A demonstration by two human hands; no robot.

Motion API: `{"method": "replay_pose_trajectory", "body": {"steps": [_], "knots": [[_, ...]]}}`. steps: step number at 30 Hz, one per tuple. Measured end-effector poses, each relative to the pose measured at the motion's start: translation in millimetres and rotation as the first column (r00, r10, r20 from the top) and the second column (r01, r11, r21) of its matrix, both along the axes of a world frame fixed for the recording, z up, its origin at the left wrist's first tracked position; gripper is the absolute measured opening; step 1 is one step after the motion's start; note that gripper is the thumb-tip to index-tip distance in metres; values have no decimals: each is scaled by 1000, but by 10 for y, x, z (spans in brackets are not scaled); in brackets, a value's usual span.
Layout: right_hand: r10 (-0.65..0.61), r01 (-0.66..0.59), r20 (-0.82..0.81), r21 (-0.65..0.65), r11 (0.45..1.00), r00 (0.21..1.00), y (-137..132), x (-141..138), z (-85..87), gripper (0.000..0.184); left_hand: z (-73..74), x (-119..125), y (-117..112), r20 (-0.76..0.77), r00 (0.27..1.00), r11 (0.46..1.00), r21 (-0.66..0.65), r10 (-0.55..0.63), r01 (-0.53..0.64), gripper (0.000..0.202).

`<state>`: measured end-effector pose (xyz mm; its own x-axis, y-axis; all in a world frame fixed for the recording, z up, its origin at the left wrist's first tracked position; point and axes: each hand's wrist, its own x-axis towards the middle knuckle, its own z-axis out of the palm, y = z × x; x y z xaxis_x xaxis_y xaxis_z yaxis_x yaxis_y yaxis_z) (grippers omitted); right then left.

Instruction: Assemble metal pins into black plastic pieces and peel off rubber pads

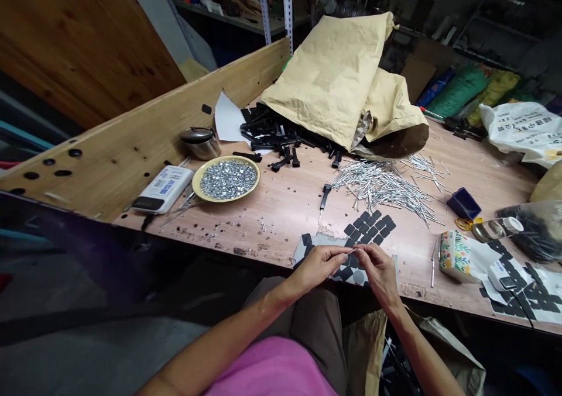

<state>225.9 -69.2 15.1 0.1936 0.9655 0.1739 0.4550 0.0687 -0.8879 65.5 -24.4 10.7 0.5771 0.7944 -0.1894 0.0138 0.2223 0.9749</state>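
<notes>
My left hand [319,265] and my right hand [376,269] meet at the table's front edge, each with thumb and fingers pinched. Between the fingertips is a short bit of a thin silvery rod [352,251]; most of it is covered by the fingers. Under and behind the hands lies a sheet with black rounded stickers [369,227]. Farther back is a loose heap of thin metal rods [381,186]. A black plastic part with a rod in it [325,198] lies left of that heap.
A yellow bowl of small metal nuts [228,179] stands left, beside a white power bank [163,190] and a metal cup [201,143]. Black plastic parts [281,135] spill from under a paper sack [333,74]. Rightward are a blue box [464,203] and a patterned box [455,255].
</notes>
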Motion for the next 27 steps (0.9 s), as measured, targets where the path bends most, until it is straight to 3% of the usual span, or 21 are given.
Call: {"method": "replay_pose_trajectory", "body": {"steps": [2,4,7,10,12,16,18,21,23,25,27], "knots": [[25,-26,3,12,1000,1000,12,23,8,24,-3,-7,18,35,997,982,-169,-74,79,49],[95,-95,13,9,995,995,34,76,37,22,-8,-20,28,32,994,976,-189,-105,109,49],[199,-198,37,-32,980,979,68,172,95,19,-15,-26,6,-62,997,994,95,-50,55,32],[230,-226,59,-74,971,971,79,228,132,16,-22,-16,-25,-135,990,915,403,45,13,26],[212,-209,29,-100,973,977,75,229,135,17,-26,-10,-17,-167,985,899,436,37,40,27],[105,-115,-85,-133,984,991,60,166,103,23,-59,-14,38,-194,978,915,374,-80,149,29],[42,-70,-158,-180,981,986,56,118,77,27,-98,-21,43,-210,978,849,515,-11,120,29],[-40,-41,-294,-266,963,955,54,47,41,35,-162,-27,17,-240,960,644,759,142,94,31],[-61,-39,-335,-284,958,940,55,15,27,36,-175,-21,4,-263,951,577,807,162,125,34],[-53,-59,-357,-296,953,933,60,18,22,36,-150,-4,15,-256,960,619,774,117,131,33],[-76,-50,-398,-297,953,914,71,90,19,35,-106,22,62,-190,980,740,668,66,80,29]]}}
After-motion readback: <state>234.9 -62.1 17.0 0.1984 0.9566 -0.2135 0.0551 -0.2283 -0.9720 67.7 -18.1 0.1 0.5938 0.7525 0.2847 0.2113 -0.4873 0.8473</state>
